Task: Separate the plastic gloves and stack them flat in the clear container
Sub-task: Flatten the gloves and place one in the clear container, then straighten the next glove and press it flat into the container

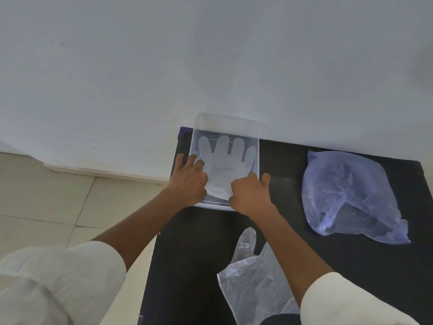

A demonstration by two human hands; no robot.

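Clear plastic container (255,158): shallow, rectangular, rounded corners, thin see-through walls. Sits at the far left corner of a matte black table (293,174), far end against a white wall (164,66).

Inside it: one thin translucent plastic glove (225,160), lying flat, fingers spread and pointing at the wall, cuff toward the person. Film looks milky, slightly wrinkled near the cuff.

Left hand (188,181): palm down over the container's left edge, fingers loosely spread and a little bent, tips resting on the glove's left side by its thumb. Pressing flat, not pinching anything that I can see.

Right hand (249,193): palm down at the near right corner of the container, fingers curled under onto the glove's cuff area, thumb sticking out past the right wall. Can't tell if it's actually pinching film or only pressing. Both forearms bare, white sleeves (351,299) rolled up.

More gloves (248,273): crumpled clear pile on the table near the person, partly under the right forearm, one finger shape pointing up toward the container.

Bluish translucent plastic bag (351,195): crinkled, limp, on the table well right of the container.

Beige tiled floor (46,195) left of the table.
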